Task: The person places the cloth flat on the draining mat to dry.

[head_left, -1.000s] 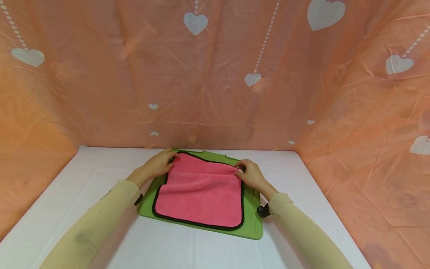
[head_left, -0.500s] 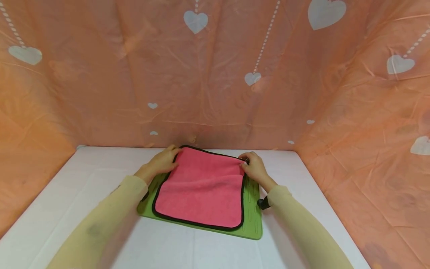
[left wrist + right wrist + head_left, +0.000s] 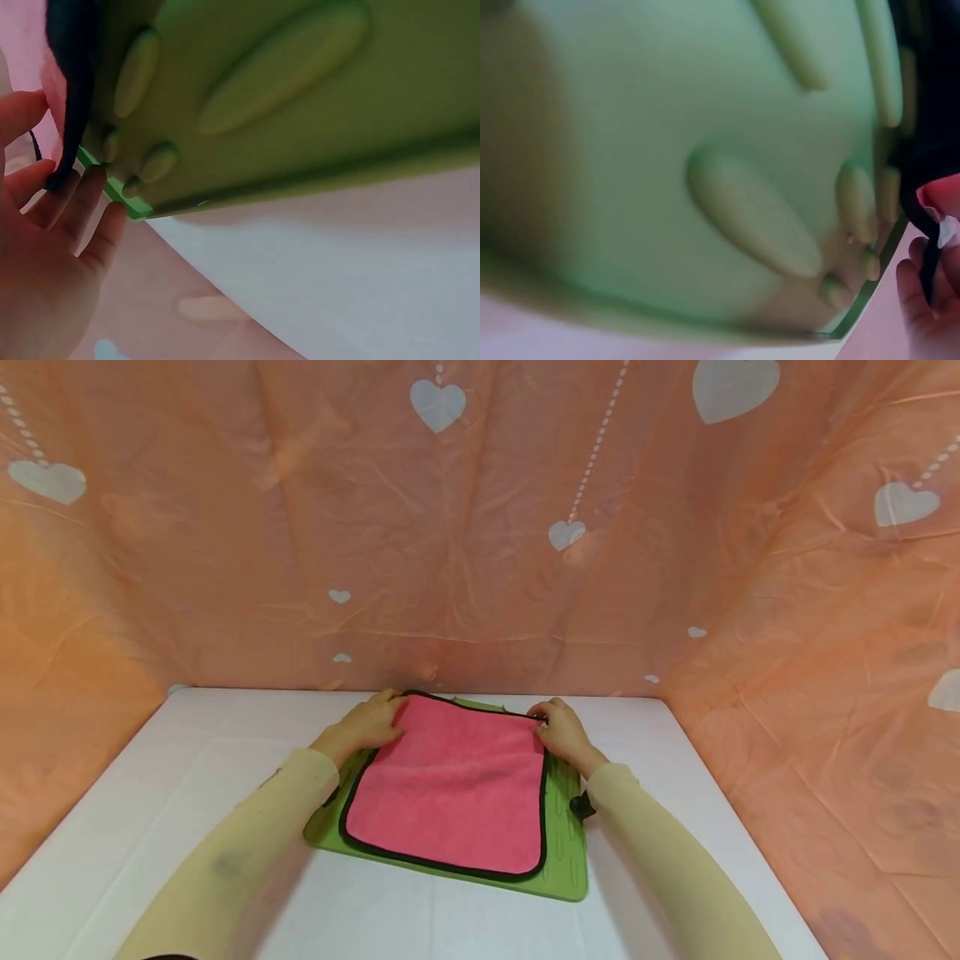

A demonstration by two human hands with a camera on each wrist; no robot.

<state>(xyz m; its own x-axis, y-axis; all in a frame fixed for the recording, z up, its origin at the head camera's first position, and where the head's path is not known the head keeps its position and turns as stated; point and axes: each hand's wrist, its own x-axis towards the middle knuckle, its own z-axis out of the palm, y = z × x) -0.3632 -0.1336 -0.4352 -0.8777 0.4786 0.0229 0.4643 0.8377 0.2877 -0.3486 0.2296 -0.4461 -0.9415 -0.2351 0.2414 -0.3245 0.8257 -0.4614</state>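
Observation:
A pink cloth (image 3: 450, 793) with black edging lies over a green ridged mat (image 3: 564, 852), its far edge lifted a little and a soft crease running across its middle. At the far left corner my left hand (image 3: 369, 722) pinches the cloth's edge between thumb and fingers. The left wrist view shows the black edging (image 3: 69, 90) between those fingers, beside the mat's rim. My right hand (image 3: 564, 733) pinches the far right corner. A small white tag (image 3: 948, 231) shows there in the right wrist view. Black underside shows beyond the mat's raised ovals (image 3: 754, 214).
The mat rests on a white-covered table (image 3: 225, 760), near its far edge. An orange curtain (image 3: 480, 568) with white hearts rises behind and on both sides. Part of a dark rounded thing (image 3: 169, 957) shows at the bottom left edge.
Both hands have drawn the cloth's far edge away from the body, and the fold across the middle has mostly flattened. Over the last half second the far edge has dropped slightly.

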